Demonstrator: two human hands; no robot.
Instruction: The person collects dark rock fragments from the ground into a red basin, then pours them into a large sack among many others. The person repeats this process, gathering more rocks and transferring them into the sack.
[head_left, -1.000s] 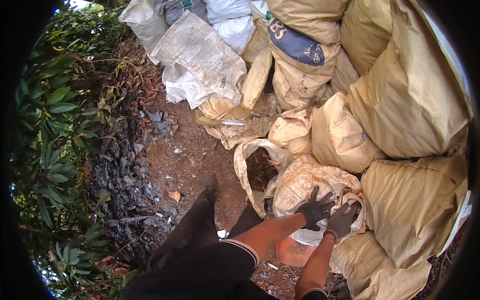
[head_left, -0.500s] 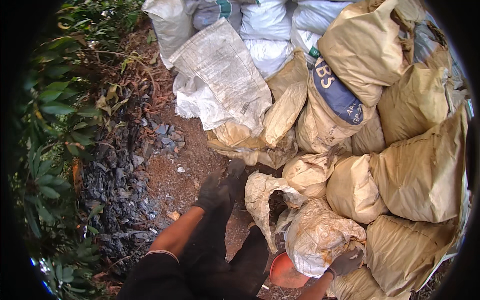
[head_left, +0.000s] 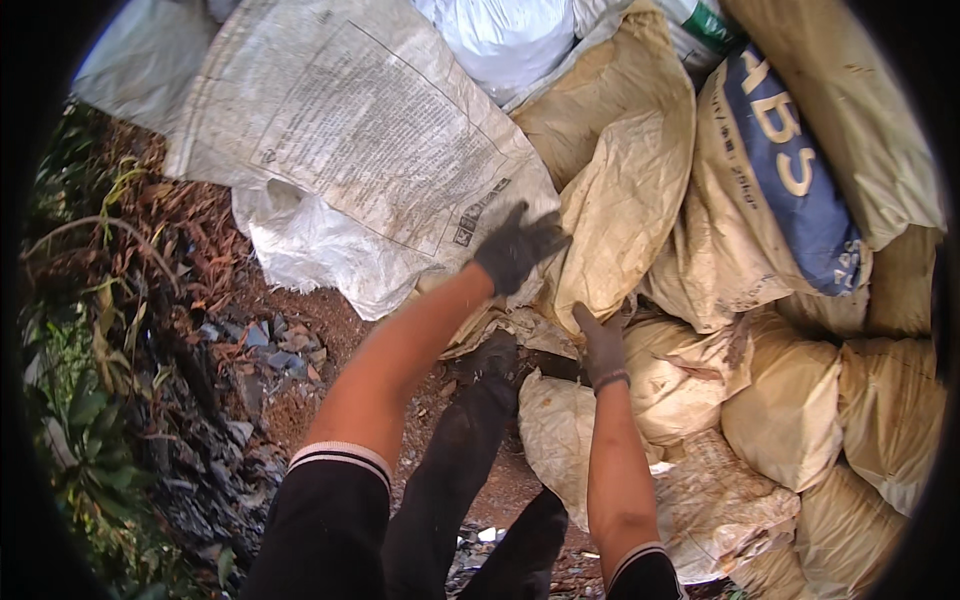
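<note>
Right hand [head_left: 604,352] at lower end of creased tan sack [head_left: 630,205]
Its grip I cannot tell; left hand [head_left: 512,256], fingers wide, is near white woven sack [head_left: 350,125]. Pulling one corner only might tear the tan sack.

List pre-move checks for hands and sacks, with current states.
1. Left hand and right hand gloved: ok.
2. Left hand closed on a sack: not ok, fingers spread.
3. Right hand's grip on the long tan sack: cannot tell; it is at the lower end, fingers partly hidden.
4. Forearms covered: not ok, bare.
5. Blue-panelled sack clear of both hands: ok.
6. Long tan sack's contents: cannot tell.
</note>
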